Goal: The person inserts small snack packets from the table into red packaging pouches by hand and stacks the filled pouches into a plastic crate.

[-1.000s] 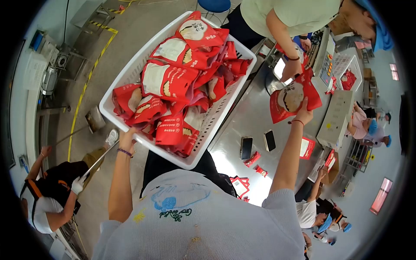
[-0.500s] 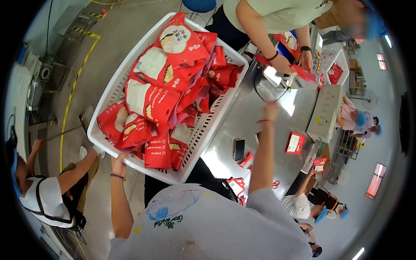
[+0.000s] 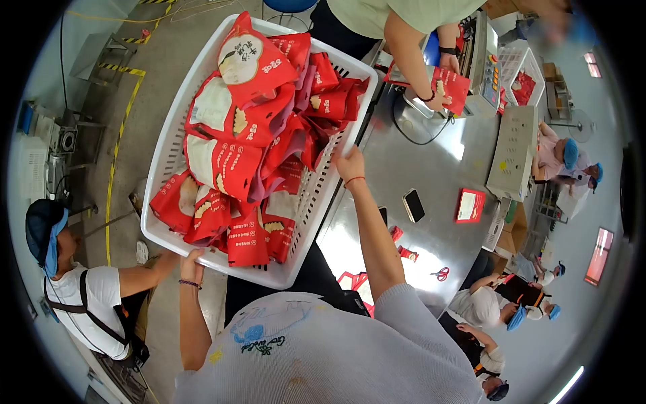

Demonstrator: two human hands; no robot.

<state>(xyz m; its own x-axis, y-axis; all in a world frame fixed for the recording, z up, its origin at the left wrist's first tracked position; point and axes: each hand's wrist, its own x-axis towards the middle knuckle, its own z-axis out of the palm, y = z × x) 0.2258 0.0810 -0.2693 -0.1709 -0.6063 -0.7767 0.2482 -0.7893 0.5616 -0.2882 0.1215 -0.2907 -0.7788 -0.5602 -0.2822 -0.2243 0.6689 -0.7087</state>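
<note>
A white plastic basket [image 3: 306, 222] with slotted walls is heaped with red pouches [image 3: 222, 161] that have pale windows. My left hand [image 3: 192, 266] is closed around its near rim at the lower left. On the right long side, my right hand [image 3: 350, 166] has its fingers hooked over the rim. The basket tilts across the view, partly over the steel table's edge. What supports its underside is hidden.
The steel table [image 3: 431, 175] carries a phone [image 3: 413, 205], a flat red packet [image 3: 470, 205] and scissors [image 3: 441, 274]. Across it, a co-worker's hands hold a red pouch [image 3: 452, 87] by a machine [image 3: 483, 60]. Another person [image 3: 94, 303] stands close on the left.
My right hand has come from over the table onto the basket's right rim. My left hand keeps its hold. The person on the left now appears farther into view.
</note>
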